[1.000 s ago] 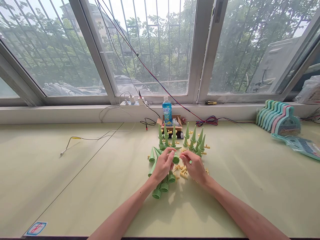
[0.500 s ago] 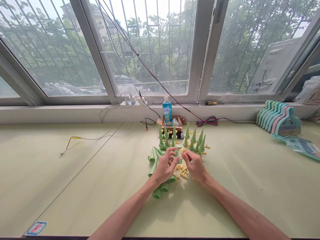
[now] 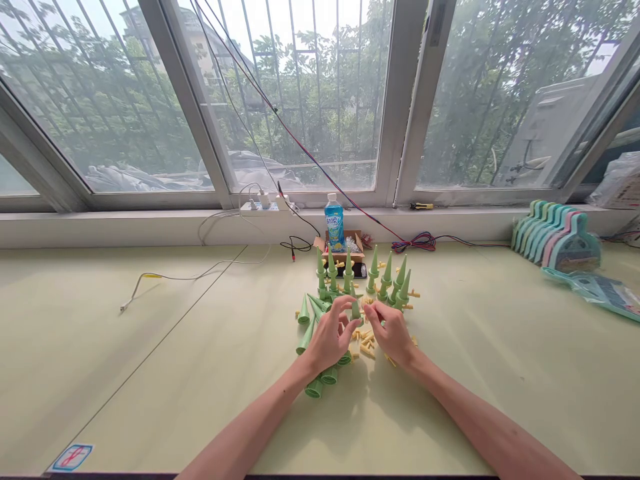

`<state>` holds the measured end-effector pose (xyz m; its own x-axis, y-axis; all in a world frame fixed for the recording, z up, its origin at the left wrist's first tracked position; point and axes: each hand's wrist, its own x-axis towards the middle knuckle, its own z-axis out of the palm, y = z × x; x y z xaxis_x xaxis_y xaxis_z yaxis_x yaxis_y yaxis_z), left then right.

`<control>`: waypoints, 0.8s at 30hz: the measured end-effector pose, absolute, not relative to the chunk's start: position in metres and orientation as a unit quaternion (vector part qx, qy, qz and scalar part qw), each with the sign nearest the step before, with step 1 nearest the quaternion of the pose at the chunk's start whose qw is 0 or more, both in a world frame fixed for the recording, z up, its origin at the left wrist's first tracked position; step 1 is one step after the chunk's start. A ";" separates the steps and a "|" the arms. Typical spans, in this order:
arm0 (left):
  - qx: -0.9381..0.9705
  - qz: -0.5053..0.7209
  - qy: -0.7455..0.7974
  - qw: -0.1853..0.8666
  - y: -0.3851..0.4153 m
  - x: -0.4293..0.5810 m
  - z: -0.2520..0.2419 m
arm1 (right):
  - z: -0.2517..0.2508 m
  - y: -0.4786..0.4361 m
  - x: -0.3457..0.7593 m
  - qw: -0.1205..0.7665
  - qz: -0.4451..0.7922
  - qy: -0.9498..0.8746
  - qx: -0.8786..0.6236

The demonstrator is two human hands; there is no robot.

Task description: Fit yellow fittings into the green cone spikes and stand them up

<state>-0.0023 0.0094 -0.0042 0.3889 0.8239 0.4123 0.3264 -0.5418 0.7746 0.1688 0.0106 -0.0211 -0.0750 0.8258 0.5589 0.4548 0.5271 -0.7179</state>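
Observation:
My left hand (image 3: pixel 330 337) is closed round a green watering spike (image 3: pixel 355 309), held upright with its point up. Close to its right side, my right hand (image 3: pixel 393 330) pinches a small yellow valve, mostly hidden by the fingertips. Loose yellow valves (image 3: pixel 367 345) lie on the table between my wrists. Green spikes lie on their sides under and beside my left hand, among them a spike (image 3: pixel 306 339). Behind both hands stand several upright spikes (image 3: pixel 387 273) with yellow valves sticking out of their sides.
A blue bottle (image 3: pixel 334 223) stands by a small cardboard box (image 3: pixel 356 241) at the back, with a dark phone (image 3: pixel 359 270) before it. Coiled wires (image 3: pixel 420 242) lie near the sill. Pastel dustpans (image 3: pixel 555 233) stand far right. A thin cable (image 3: pixel 185 277) crosses the table at left.
The green spike between my hands has shifted slightly and stands more upright, its lower end nearer my left thumb. Both hands stay almost in the same place.

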 end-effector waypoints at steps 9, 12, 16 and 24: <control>0.759 0.433 0.387 0.294 0.011 -0.001 -0.002 | -0.018 0.008 0.167 0.524 0.155 -0.705 -0.452; 0.742 0.450 0.392 0.305 0.012 -0.001 0.002 | -0.017 0.006 0.167 0.531 0.143 -0.705 -0.447; 0.703 0.475 0.421 0.319 0.013 -0.001 0.003 | -0.016 0.005 0.166 0.544 0.148 -0.694 -0.448; 0.694 0.441 0.423 0.381 0.010 0.000 0.008 | -0.013 0.003 0.165 0.539 0.159 -0.704 -0.434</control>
